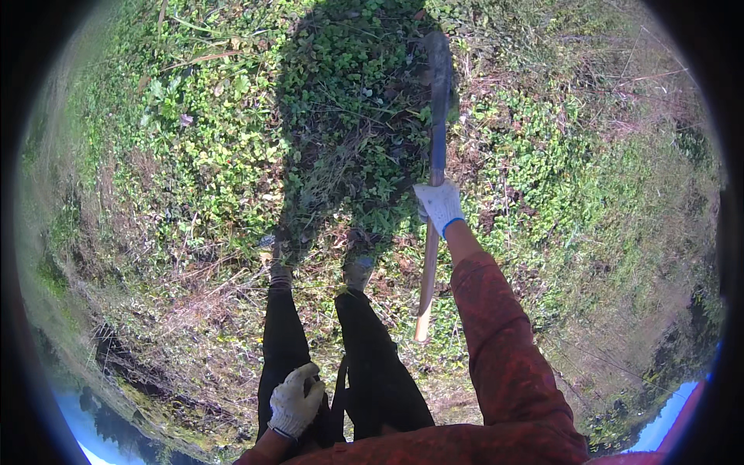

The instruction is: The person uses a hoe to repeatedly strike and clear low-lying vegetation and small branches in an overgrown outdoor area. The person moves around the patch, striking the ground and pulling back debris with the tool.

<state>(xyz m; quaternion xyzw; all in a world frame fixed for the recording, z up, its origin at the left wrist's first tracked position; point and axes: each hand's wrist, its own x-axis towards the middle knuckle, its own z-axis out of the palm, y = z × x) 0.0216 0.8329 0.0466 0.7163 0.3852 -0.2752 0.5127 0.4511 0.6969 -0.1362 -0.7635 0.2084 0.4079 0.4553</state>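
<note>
My right hand (439, 203), in a white knit work glove with a blue cuff edge, is closed around the wooden handle (429, 261) of a long-handled billhook. The tool's long dark blade (440, 87) points away from me over the plants, its far end slightly curved. The handle's pale butt end hangs beside my right leg. My left hand (296, 401), also in a white knit glove, is by my left thigh. Its fingers are loosely curled, with a gap between thumb and forefinger and nothing seen in it. The palm side is partly hidden.
Low leafy plants (232, 145) cover the ground ahead, under my shadow (349, 87). Dry stems (197, 290) lie near my feet. My legs in black trousers (369, 360) stand apart, a dark strap (339, 395) hanging between them. Taller grass (628, 232) grows to the right.
</note>
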